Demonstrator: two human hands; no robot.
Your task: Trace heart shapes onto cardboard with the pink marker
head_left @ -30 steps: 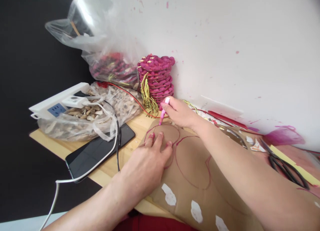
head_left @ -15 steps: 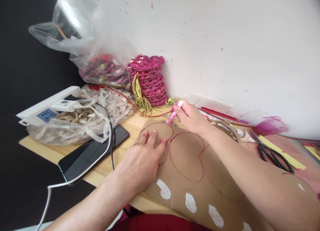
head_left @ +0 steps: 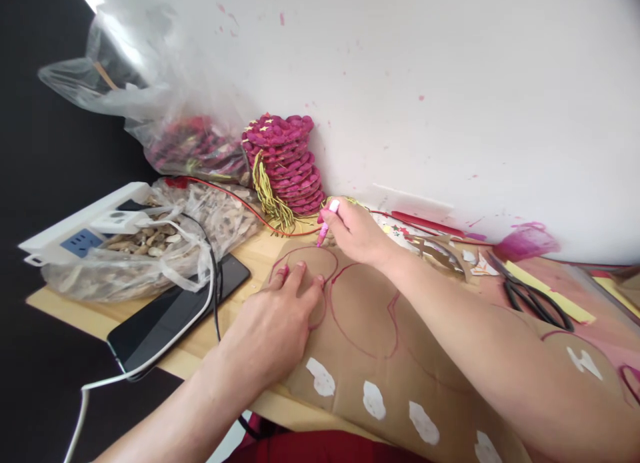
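Note:
A brown cardboard sheet [head_left: 380, 363] with red drawn circles and white torn patches lies across the wooden table [head_left: 250, 253]. My left hand [head_left: 273, 323] presses flat on it, fingers stretched over a round shape inside the leftmost circle. My right hand [head_left: 353, 233] pinches a pink marker [head_left: 327, 223], its tip touching the cardboard at the top of that circle. A stack of magenta woven rounds [head_left: 287, 163] with yellow tassels stands just behind the marker, against the white wall.
A black phone [head_left: 173, 313] with a white cable lies left of the cardboard. Behind it sit a bag of pale chips [head_left: 150, 246], a white power strip [head_left: 80, 226] and a large clear bag [head_left: 165, 103]. Black scissors [head_left: 535, 299] lie at the right.
My right hand has slid the marker tip back leftward along the top of the circle. My left hand stays pressed down. The view has shifted slightly to the right.

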